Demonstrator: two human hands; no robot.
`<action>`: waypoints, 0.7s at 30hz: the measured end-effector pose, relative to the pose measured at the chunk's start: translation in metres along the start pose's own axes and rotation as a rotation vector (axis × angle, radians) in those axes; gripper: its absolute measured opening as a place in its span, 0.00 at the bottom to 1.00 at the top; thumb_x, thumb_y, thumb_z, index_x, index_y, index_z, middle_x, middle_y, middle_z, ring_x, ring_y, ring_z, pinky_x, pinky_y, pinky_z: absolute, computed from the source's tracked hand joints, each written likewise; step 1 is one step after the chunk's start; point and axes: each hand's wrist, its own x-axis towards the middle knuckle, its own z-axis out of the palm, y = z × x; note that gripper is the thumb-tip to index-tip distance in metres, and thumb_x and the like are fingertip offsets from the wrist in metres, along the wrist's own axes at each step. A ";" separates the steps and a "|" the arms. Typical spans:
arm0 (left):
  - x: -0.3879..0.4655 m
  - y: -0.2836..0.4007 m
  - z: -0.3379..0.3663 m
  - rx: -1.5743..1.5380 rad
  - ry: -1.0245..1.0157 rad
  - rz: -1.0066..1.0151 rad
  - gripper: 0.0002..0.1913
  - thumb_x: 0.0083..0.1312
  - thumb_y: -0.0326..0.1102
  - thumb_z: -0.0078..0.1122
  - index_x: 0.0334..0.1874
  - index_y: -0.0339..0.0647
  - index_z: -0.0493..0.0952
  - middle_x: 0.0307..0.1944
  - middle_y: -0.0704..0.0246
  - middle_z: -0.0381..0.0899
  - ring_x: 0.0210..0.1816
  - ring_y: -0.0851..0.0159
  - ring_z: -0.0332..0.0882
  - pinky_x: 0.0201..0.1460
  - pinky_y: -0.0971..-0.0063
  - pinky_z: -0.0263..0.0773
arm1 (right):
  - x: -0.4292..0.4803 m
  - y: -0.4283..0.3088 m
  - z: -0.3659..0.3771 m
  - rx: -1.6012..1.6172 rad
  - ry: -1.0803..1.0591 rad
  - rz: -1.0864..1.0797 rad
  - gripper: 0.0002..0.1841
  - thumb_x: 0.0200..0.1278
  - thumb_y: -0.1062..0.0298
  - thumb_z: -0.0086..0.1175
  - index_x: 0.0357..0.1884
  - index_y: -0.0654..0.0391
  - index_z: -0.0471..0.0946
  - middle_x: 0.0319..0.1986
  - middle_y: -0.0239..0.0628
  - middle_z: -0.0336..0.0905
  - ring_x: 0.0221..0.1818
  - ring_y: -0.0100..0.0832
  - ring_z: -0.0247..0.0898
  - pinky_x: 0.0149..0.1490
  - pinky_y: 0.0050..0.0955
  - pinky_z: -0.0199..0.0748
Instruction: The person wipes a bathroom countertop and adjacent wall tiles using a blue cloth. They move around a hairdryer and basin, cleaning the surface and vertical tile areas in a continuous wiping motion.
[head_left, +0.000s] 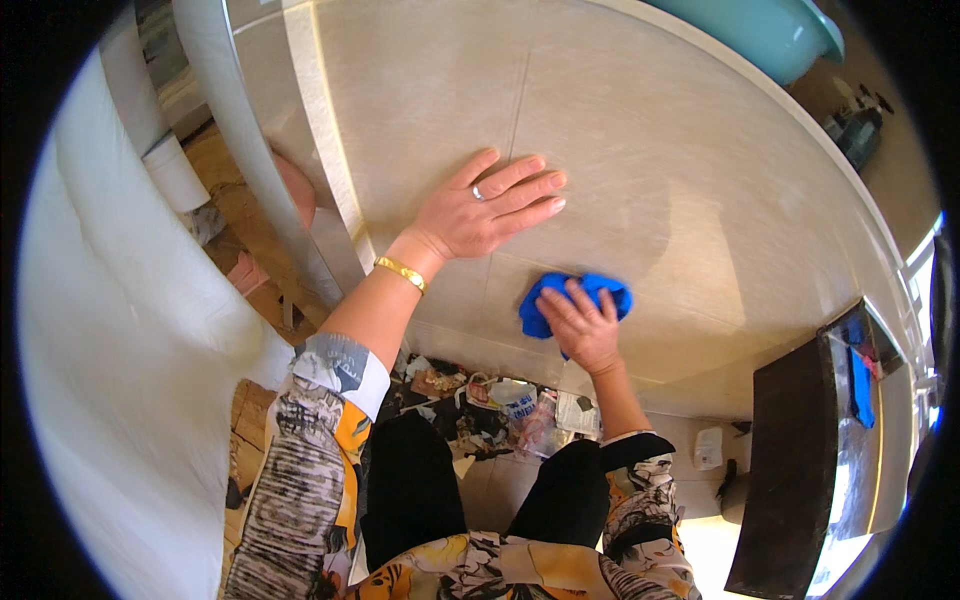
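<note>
A beige tiled wall (600, 112) with a dark vertical joint stands before me. My left hand (480, 206) lies on it palm down, fingers spread and pointing to the upper right, holding nothing. It wears a ring, and a gold bangle (402, 274) circles the wrist. Lower and to the right, my right hand (585, 326) presses a bunched blue cloth (534, 313) against the tiles. The fingers lie over the cloth and are slightly blurred, so part of it is hidden beneath them.
Scraps and wrappers (510, 409) litter the floor at the wall's foot. A dark cabinet (784, 457) stands at right, with another blue cloth (861, 386) on it. White sheeting (142, 360) hangs at left beside a pale post (232, 112). A turquoise basin (765, 34) rests at upper right.
</note>
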 end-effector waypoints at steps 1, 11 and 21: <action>-0.001 0.000 -0.001 -0.002 -0.004 0.002 0.19 0.69 0.38 0.54 0.62 0.65 0.77 0.71 0.84 0.71 0.72 0.71 0.65 0.79 0.62 0.51 | 0.011 0.003 -0.007 -0.015 0.053 0.047 0.20 0.57 0.60 0.62 0.54 0.34 0.84 0.63 0.17 0.75 0.68 0.31 0.66 0.73 0.48 0.50; 0.002 -0.001 -0.002 -0.012 0.026 0.010 0.20 0.66 0.37 0.56 0.61 0.64 0.78 0.70 0.85 0.72 0.71 0.73 0.66 0.79 0.64 0.51 | 0.058 -0.065 0.051 -0.014 0.166 -0.006 0.21 0.64 0.59 0.52 0.58 0.33 0.82 0.66 0.13 0.69 0.69 0.24 0.62 0.70 0.42 0.56; -0.094 0.013 0.016 0.008 0.021 -0.166 0.22 0.67 0.38 0.55 0.64 0.63 0.76 0.74 0.81 0.67 0.74 0.67 0.61 0.76 0.61 0.54 | -0.014 -0.040 0.045 0.169 -0.364 -0.311 0.24 0.65 0.62 0.50 0.65 0.45 0.76 0.72 0.19 0.63 0.72 0.26 0.58 0.67 0.36 0.66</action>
